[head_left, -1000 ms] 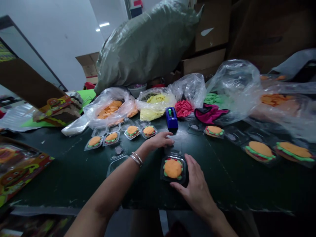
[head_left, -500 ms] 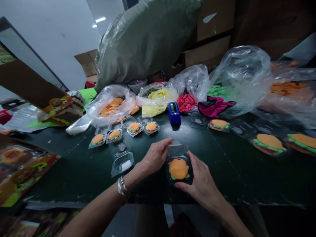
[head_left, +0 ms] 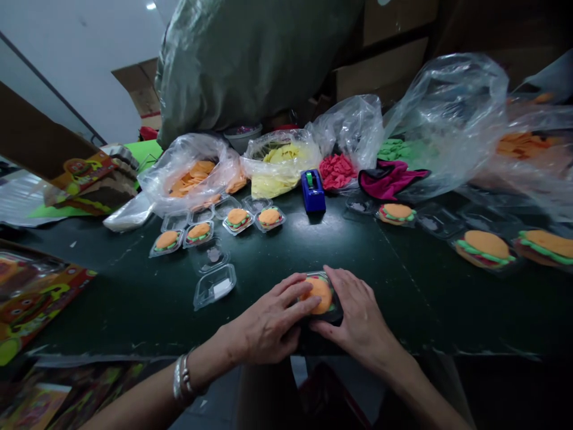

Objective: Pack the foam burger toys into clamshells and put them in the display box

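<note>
A toy burger (head_left: pixel 321 292) with an orange bun and green and red edges sits in a small clear plastic box (head_left: pixel 335 313) near the table's front edge. The box's lid now lies over the burger. My left hand (head_left: pixel 271 319) presses its fingertips onto the top from the left. Around the right side of the box, my right hand (head_left: pixel 360 316) grips with its thumb in front and fingers behind. Left of my hands stands an open clear box (head_left: pixel 215 285) with a white label, its lid folded back.
Boxed burgers (head_left: pixel 269 218) stand in a row at the left, with more burgers (head_left: pixel 484 248) at the right. Behind are a blue tape dispenser (head_left: pixel 313 192), a magenta cloth (head_left: pixel 391 179) and plastic bags (head_left: pixel 190 173) of coloured pieces. A printed carton (head_left: pixel 40 298) is at far left.
My left hand has moved from the raised lid onto the top of the box, and the lid has folded down over the burger. My right hand keeps its grip. The view has shifted slightly.
</note>
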Tool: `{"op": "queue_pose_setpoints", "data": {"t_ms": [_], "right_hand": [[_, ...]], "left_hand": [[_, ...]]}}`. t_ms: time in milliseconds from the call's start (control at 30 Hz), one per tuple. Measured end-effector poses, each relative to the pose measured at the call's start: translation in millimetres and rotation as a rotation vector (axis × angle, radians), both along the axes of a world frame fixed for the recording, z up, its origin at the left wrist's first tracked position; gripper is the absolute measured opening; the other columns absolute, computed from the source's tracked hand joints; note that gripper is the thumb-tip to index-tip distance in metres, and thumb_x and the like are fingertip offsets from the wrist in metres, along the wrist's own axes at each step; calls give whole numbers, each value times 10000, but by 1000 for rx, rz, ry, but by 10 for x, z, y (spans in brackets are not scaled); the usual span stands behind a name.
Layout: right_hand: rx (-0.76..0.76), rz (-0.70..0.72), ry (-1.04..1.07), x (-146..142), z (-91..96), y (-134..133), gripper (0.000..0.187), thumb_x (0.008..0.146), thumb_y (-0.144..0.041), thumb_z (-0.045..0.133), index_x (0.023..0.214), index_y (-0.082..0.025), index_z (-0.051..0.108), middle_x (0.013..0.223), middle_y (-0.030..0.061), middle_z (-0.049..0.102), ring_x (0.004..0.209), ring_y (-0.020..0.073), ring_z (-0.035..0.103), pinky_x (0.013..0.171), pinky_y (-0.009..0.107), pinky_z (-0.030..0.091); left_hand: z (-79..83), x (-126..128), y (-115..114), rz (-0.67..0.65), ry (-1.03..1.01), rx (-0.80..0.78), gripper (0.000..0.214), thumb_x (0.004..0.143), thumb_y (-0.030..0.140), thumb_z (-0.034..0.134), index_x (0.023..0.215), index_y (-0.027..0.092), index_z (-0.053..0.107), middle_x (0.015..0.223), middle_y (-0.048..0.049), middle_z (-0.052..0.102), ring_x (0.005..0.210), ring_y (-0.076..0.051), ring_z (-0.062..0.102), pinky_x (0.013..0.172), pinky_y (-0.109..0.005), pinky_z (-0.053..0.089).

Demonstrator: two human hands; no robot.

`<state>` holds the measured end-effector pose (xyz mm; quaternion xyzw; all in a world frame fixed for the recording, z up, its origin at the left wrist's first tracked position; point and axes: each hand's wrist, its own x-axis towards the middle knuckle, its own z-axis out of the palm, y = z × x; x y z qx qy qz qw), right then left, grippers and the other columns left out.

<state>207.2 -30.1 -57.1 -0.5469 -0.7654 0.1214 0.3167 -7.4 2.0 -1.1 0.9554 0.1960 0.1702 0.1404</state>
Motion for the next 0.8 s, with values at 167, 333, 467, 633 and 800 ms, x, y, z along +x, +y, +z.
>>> {"op": "queue_pose_setpoints", "data": {"t_ms": [167,333,467,633,800], "right_hand": [[-67,115,110,150,57,51,840,707,-356,756,1428,-267,335,1407,124,489,1302,327,438,1057,545,366],[-104,232,174,151,142,190,706,731,-317,735,1371,-257,442,1362,109,548,1277,306,478,1052,521,404],[-99,247,170,130,173,233,664,715,-297,755,1318,-235,485,1303,123,583,1218,311,522,1010,523,441],[-80,240,158,133,142,215,678,709,-298,759,1317,-247,466,1309,123,577,1217,323,518,998,535,440],[-76,245,141,145,93,207,706,714,-309,765,1332,-272,424,1320,111,574,1211,320,523,990,527,434]], "left_hand": [[-181,18,7,69,-107,72,401,914,139,493,1305,221,455,1264,-132,558,1321,-281,414,1055,-515,440],[-288,42,13,147,-215,45,352,933,157,489,1272,253,512,1224,-117,587,1278,-260,467,1028,-497,464],[-188,20,50,221,-157,-189,602,877,337,610,1415,225,364,1396,-173,473,1334,-291,406,1094,-527,378],[-193,-11,70,231,-133,-318,665,877,413,586,1449,216,311,1435,-176,438,1357,-286,383,1112,-519,352],[-251,-26,71,208,-128,-330,682,878,392,591,1462,234,276,1450,-168,419,1369,-289,360,1109,-516,354]]}}
